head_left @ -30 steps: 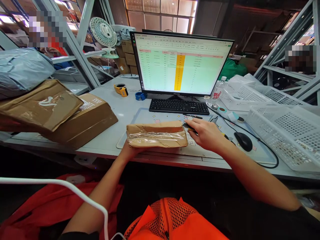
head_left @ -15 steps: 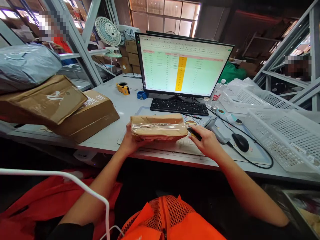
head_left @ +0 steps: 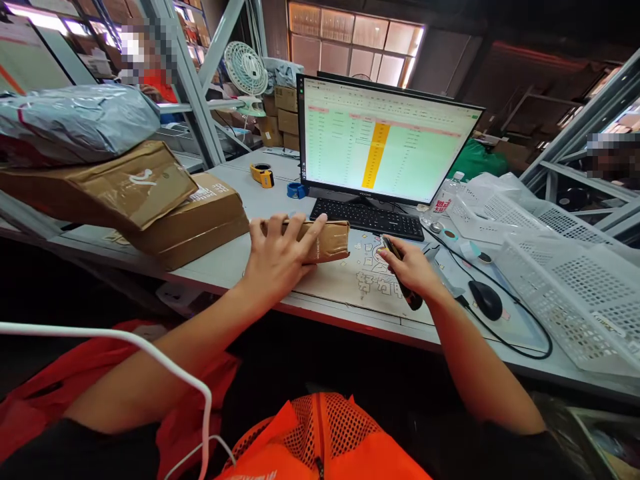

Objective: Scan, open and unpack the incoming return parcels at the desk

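Observation:
A flat brown parcel wrapped in clear tape lies on the printed desk mat in front of the keyboard. My left hand rests palm down on the parcel's left half, fingers spread across its top. My right hand hovers over the mat just right of the parcel and holds a black pen, whose tip points away from me toward the keyboard.
A monitor with a spreadsheet stands behind the keyboard. Brown parcels and a grey polybag are stacked at left. A mouse, a scanner cable and white baskets fill the right. A yellow tape dispenser sits further back.
My left hand went from gripping the parcel's near edge to lying on top of it, and the parcel now lies flat, further left. My right hand drew back holding the pen.

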Demonstrator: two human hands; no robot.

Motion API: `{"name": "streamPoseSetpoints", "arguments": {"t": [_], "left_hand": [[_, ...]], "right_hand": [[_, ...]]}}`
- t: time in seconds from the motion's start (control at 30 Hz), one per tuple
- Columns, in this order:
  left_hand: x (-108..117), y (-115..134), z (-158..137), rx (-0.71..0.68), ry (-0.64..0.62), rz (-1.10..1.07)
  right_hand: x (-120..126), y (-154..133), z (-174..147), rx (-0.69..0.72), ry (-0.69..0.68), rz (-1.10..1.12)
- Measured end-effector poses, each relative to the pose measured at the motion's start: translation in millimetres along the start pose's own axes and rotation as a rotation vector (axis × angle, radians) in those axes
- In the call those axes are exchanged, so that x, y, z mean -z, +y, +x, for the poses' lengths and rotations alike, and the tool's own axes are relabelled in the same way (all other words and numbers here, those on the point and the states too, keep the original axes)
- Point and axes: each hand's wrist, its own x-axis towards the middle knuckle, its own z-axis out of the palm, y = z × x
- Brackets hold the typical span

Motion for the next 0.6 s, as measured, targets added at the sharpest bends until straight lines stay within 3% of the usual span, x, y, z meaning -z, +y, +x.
{"name": "streamPoseSetpoints", "arguments": {"t": [0.2,0.37,0.6], "left_hand": [[-2,5,-4,-0.012,0.018,0.036],[2,6,-2,0.046,-0.021,0.084],[9,-9,-6,0.197,-0.022,0.111]], "right_hand": [[-21,-63,11,0.185,0.058,-0.382],[-39,-101,10,0.069,-0.001,-0.715],[-59,-135,2,0.031,-0.067,-0.869]]}}
